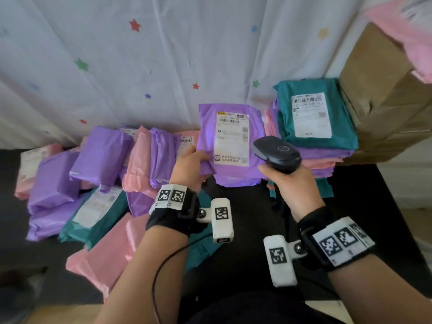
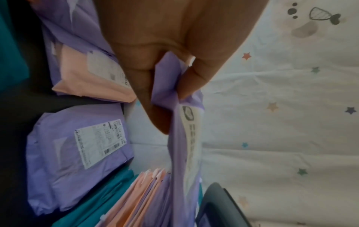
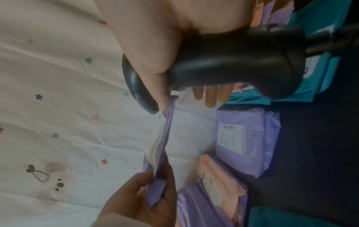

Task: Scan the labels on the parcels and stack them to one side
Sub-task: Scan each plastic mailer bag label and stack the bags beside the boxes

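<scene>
Left hand (image 1: pixel 190 168) pinches the lower-left corner of a purple parcel (image 1: pixel 230 146), thumb on the front and fingers behind, and holds it raised and nearly upright, label (image 1: pixel 231 137) toward the person. Right hand (image 1: pixel 292 185) is wrapped round the handle of a black scanner (image 1: pixel 277 154), its head close to the label's right edge and aimed across it; a violet glow lies on the parcel face.

Risks, as judged: the grip takes only a corner of soft film, so the parcel may sag, fold or slip out; a creased or tilted label may fail to read. The scanned stack (image 1: pixel 318 127) at the right, topped by a teal parcel, stands tall against a cardboard box (image 1: pixel 385 94); one more laid off-centre could make it slide. The unscanned heap (image 1: pixel 98 178) lies loose on the table (image 1: pixel 362 206) at the left.

Containers: only the cardboard box; its contents cannot be seen.
</scene>
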Tool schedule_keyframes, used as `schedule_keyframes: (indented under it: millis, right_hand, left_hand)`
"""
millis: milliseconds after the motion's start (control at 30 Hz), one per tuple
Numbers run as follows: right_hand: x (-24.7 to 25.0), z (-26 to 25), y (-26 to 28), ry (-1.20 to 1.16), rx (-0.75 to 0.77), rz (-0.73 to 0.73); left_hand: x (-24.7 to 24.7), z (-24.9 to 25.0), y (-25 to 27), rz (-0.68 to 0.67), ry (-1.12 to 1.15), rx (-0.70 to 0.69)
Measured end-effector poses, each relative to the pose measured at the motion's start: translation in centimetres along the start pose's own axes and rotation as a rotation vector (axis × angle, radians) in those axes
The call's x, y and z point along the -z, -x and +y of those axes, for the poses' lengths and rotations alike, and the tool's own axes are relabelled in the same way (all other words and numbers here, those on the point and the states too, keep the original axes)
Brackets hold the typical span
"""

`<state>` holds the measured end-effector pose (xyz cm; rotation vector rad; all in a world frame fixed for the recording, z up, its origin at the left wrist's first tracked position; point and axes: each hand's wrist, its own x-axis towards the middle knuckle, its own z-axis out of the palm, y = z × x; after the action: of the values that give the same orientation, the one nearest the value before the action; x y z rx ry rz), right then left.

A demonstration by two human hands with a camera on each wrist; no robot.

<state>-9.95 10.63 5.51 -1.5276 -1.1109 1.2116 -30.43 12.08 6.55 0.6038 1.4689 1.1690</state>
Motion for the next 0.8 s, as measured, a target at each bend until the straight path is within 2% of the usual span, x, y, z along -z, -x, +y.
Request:
schedule_keyframes:
  millis: [133,267,467,633,800]
  right_hand:
    - [-0.5,-0.5,-0.3,0.048,0.118,0.064]
    - [-0.3,-0.6,0.2,0.143,0.191,0.023]
    - [-0.1,-1.4,1.1,0.139,0.263,0.04]
    - [-0.4,-2.6,1.7,0.111,0.187,0.036]
    - [-0.7,-2.7,2.4,0.051,0.1,-0.077]
  left_hand:
    - [0.7,0.9,0.7,-0.123,-0.002,-0.001]
    - [1.6,1.0,0.6,-0.175,-0.032,-0.035]
    - [0.9,0.4,0.3,0.02,-0.31,-0.226]
    - [0.2,0.2,0.4,0.159,-0.294,-0.332]
    - [0.0,0.2,0.2,0.179,-0.3,-0.353]
